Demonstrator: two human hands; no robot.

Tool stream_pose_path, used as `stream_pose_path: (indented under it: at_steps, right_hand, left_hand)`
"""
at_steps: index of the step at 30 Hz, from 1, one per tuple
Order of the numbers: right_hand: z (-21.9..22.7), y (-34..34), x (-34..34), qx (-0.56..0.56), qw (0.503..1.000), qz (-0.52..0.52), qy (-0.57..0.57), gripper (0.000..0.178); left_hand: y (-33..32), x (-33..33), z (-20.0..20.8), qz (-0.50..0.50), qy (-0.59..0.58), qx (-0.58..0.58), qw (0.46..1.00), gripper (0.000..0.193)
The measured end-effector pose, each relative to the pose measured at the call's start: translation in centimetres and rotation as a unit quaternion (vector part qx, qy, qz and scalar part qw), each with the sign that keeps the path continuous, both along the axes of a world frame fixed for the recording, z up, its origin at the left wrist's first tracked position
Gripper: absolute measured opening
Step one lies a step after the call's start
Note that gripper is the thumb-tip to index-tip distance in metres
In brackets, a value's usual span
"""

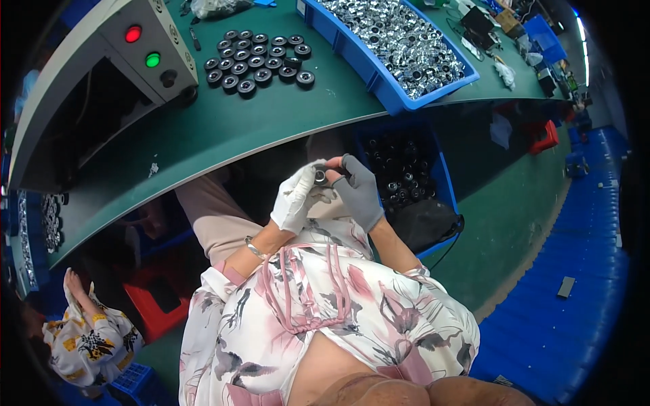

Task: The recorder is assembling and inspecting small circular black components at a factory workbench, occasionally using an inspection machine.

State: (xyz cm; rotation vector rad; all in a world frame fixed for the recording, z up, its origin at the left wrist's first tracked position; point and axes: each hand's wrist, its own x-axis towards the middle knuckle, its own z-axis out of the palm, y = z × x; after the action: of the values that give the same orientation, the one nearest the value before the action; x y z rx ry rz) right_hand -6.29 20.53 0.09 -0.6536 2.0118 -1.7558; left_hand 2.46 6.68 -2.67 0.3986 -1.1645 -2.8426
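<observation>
My left hand (294,196), in a white glove, and my right hand (357,189), in a grey glove with bare fingertips, meet over my lap below the table edge. Between them they pinch a small round black and silver metal part (320,176). Both hands grip it from opposite sides. On the green table (223,128) above stands a cluster of several black ring-shaped parts (261,61). A blue bin (399,44) full of shiny silver parts sits at the table's right.
A grey control box (145,47) with a red and a green button stands at the table's left. A blue crate (406,179) of dark parts sits under the table beside my right hand. Another person in a yellow patterned top (91,338) is at the lower left.
</observation>
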Motion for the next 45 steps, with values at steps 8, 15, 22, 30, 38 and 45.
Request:
stream_pose_path:
  at_steps: [8, 15, 22, 30, 38, 45]
  right_hand:
    - [-0.4, -1.4, 0.2, -0.007, 0.999, 0.022, -0.023, 0.021]
    - [-1.6, -2.3, -0.8, -0.013, 0.999, 0.051, -0.001, 0.019]
    - [0.8, -2.3, -2.5, -0.044, 0.879, 0.029, 0.474, 0.036]
    - [1.7, -2.5, -1.7, -0.079, 0.984, -0.009, 0.160, 0.016]
    - [0.9, -2.5, -2.0, 0.009, 0.987, 0.115, -0.114, 0.019]
    - [0.4, -3.5, -2.4, 0.065, 0.986, 0.066, 0.139, 0.018]
  left_hand:
    - [-0.4, 0.5, 1.1, 0.071, -0.007, -0.260, 0.963, 0.032]
    - [-1.8, -0.4, -1.3, 0.130, 0.045, -0.517, 0.845, 0.034]
    - [-3.1, -0.1, 1.7, 0.022, 0.075, -0.162, 0.984, 0.056]
    - [-3.5, -0.6, 2.0, 0.066, 0.120, -0.148, 0.979, 0.061]
    - [-4.1, -1.1, 1.1, 0.069, 0.145, -0.373, 0.914, 0.061]
    - [-4.3, -1.4, 1.1, 0.081, -0.068, -0.263, 0.959, 0.034]
